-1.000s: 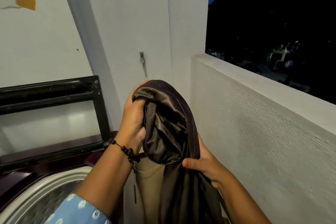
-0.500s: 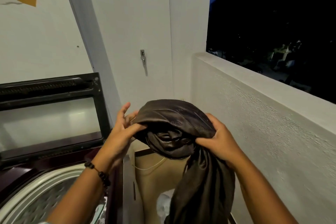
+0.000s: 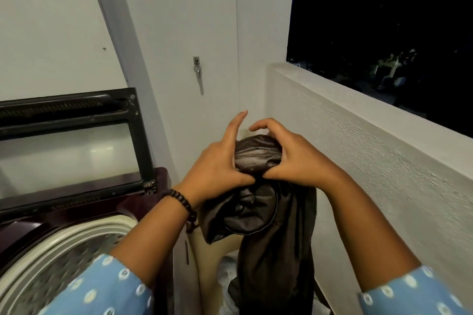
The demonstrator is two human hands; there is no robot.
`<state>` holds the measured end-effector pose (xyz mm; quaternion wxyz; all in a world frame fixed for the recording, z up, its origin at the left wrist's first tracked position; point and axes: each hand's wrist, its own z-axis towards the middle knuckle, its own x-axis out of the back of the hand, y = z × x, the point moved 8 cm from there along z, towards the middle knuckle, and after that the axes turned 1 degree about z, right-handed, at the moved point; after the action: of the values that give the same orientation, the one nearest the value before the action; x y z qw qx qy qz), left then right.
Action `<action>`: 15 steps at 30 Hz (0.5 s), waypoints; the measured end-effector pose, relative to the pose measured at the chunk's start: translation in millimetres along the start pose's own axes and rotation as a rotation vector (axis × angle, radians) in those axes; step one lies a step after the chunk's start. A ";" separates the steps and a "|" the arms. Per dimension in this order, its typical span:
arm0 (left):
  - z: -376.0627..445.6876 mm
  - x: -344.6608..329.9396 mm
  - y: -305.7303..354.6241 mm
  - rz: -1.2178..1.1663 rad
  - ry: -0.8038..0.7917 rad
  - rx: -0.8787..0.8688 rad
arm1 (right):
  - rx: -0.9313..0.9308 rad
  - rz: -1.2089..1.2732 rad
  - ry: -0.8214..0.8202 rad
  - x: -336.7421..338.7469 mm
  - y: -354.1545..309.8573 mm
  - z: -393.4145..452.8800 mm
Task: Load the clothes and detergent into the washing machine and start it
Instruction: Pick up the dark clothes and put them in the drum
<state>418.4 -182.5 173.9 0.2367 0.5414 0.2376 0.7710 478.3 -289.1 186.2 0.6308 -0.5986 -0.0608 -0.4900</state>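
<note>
Dark garment (image 3: 258,156) bunched between both hands (image 3: 215,163), beside open washing machine (image 3: 84,233).

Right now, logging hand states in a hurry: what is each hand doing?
Left hand: grips the dark brown satin garment, forefinger raised.
Right hand: grips the same garment, bunching it.

Both hands (image 3: 258,161) grip bunched dark garment (image 3: 258,158) beside open washing machine (image 3: 76,238).
</note>
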 end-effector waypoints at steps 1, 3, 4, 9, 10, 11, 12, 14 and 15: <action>0.2 5.4 -1.3 -0.067 0.045 -0.004 | -0.013 0.087 -0.011 -0.5 4.5 -3.0; -1.5 17.3 -4.2 -0.198 0.128 0.000 | -0.059 0.226 -0.025 -2.5 19.3 -10.2; -2.3 24.3 -6.4 -0.274 0.170 0.011 | -0.087 0.284 -0.027 -4.0 28.2 -13.9; -5.3 59.8 -19.4 -0.741 0.416 0.067 | -0.219 0.524 -0.076 -30.8 63.7 -34.4; -4.7 65.3 -22.4 -0.828 0.480 0.068 | -0.232 0.538 -0.097 -38.9 67.8 -36.3; -3.9 69.8 -25.8 -0.924 0.539 0.074 | -0.237 0.545 -0.118 -46.8 70.8 -37.4; -3.1 72.7 -29.6 -1.025 0.589 0.082 | -0.237 0.550 -0.133 -54.5 72.6 -37.8; -1.8 75.1 -36.4 -1.179 0.654 0.084 | -0.240 0.578 -0.132 -66.2 71.8 -37.0; -2.8 75.4 -37.6 -1.216 0.683 0.079 | -0.241 0.613 -0.105 -69.1 69.2 -35.6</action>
<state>397.0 -106.7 204.1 0.5186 0.0477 0.5874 0.6194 472.6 -294.0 82.3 0.6694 -0.6839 0.1480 -0.2495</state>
